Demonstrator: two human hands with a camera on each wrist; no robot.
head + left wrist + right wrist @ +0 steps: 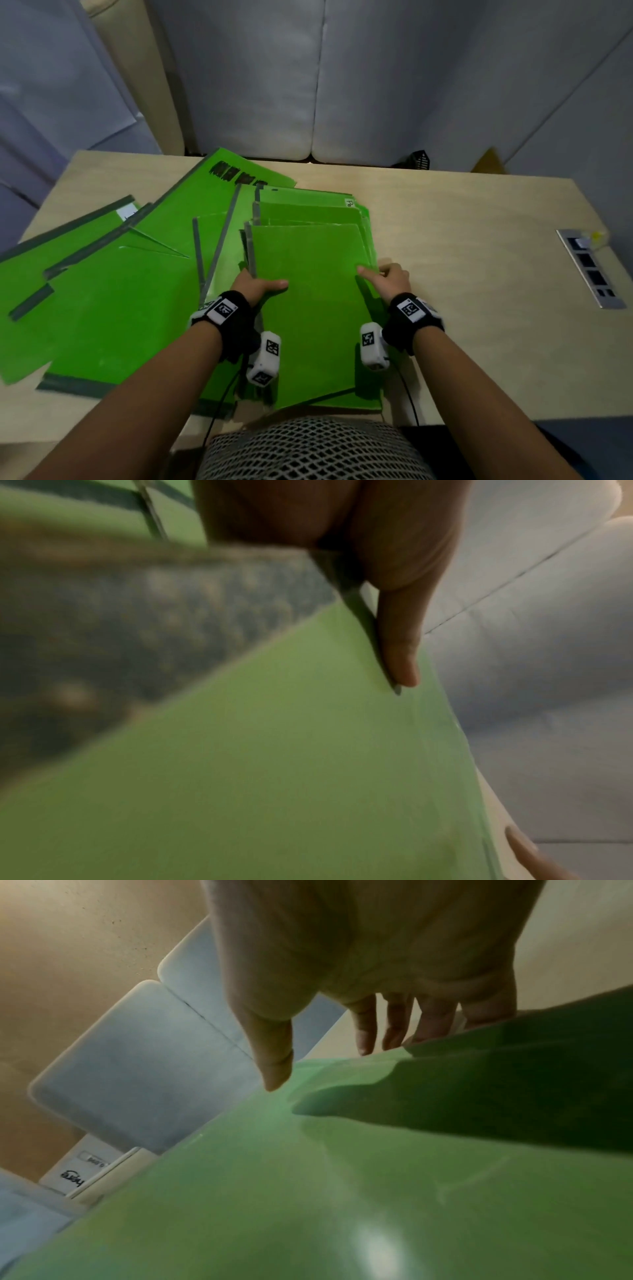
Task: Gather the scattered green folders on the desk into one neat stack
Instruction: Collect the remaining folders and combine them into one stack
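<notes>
A white mesh chair back fills the bottom of the head view, and both bare forearms reach over it, each wrist wrapped in a black strap with a white tagged camera block. The left hand grips the left edge of the top green folder: its thumb lies flat on the cover, pointing right, while the other fingers curl out of sight under the edge, beside the grey spine strip. In the left wrist view that thumb presses along the folder's edge, with the green cover spreading below it. The right hand holds the opposite edge — thumb on the cover, pointing left, fingers down the right side of the pile and touching the desk. The right wrist view shows the thumb tip on the green surface and the four fingers hanging loosely straight past the edge. Beyond both thumbs, a rough pile of folders steps away with offset edges. To the left of the left fingers, more loose green folders lie fanned and overlapping at angles — one farther off carries black print. Well to the right of the right fingers, a metal socket strip is set into the desk.
</notes>
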